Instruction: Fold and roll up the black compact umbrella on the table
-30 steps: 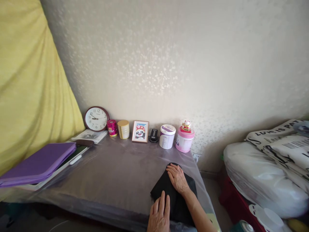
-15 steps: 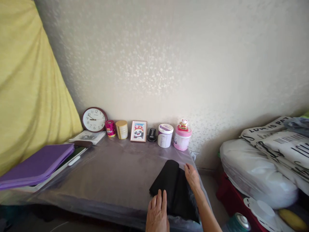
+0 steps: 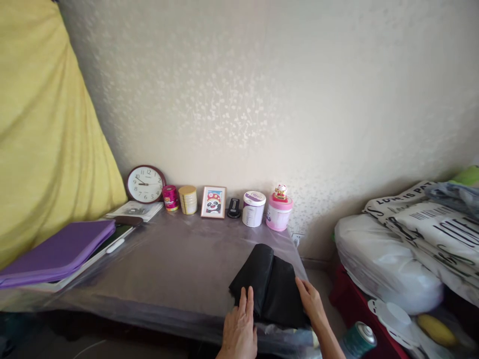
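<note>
A folded black sheet (image 3: pixel 282 291) lies at the right front corner of the table; whether it is cloth or thin plastic I cannot tell. A crease runs down its middle. My left hand (image 3: pixel 239 321) rests at its front left edge, fingers stretched out and touching the left part. At the right edge of the sheet is my right hand (image 3: pixel 310 299), thumb and fingers closed on that edge. The undersides of the folds are hidden.
Along the wall stand a clock (image 3: pixel 146 184), several canisters, a panda picture frame (image 3: pixel 213 202) and a lucky cat figurine (image 3: pixel 281 192). A purple folder (image 3: pixel 63 249) lies left. Right of the table are a spray can (image 3: pixel 359 340) and bagged bedding (image 3: pixel 385 264).
My right hand has come down from the sheet's upper right side to its lower right edge. The right part of the sheet now lies spread flatter. My left hand stays at the left part.
</note>
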Demonstrator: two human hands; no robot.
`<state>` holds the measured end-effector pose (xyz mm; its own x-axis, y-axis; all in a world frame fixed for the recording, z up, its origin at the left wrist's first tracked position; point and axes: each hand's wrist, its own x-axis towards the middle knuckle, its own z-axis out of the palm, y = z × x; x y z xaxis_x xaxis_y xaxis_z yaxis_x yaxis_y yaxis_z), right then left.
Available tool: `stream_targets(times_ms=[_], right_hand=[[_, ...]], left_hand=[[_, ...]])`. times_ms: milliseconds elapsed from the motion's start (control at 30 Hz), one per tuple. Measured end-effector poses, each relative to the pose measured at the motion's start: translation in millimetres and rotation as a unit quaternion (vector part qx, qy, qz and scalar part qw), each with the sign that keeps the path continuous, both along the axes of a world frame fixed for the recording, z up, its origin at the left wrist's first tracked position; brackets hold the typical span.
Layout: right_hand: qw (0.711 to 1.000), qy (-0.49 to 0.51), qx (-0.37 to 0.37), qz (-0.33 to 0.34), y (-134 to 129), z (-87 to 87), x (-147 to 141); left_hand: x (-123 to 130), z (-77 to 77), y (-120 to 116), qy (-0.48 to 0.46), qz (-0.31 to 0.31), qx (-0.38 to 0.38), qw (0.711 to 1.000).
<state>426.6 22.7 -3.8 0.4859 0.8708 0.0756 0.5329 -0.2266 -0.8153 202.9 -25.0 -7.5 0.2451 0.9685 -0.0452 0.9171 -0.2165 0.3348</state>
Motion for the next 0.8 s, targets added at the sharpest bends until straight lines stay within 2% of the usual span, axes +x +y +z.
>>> stream_targets(times_ms=[167,367,500,600,800], right_hand=[[0.998,0.049,0.031,0.027,7,5.1,-13],[0.992,0.056,0.080,0.077,22,29.2,-31],[0.986,0.076,0.085,0.118,39,42.1,-53],[0.986,0.078,0.076,0.124,54,41.0,-72],[0.988,0.074,0.021,0.133,74,26.0,-102]], left_hand=[[1,15.8,1,-0.003,-0.015,-0.047,0.999],[1,18.0,1,-0.004,-0.020,-0.057,0.998],[3,17.3,2,0.000,-0.016,-0.055,0.998],[4,13.0,3,0.004,-0.017,-0.050,0.999],[4,2.8,8,0.004,-0.022,-0.053,0.998]])
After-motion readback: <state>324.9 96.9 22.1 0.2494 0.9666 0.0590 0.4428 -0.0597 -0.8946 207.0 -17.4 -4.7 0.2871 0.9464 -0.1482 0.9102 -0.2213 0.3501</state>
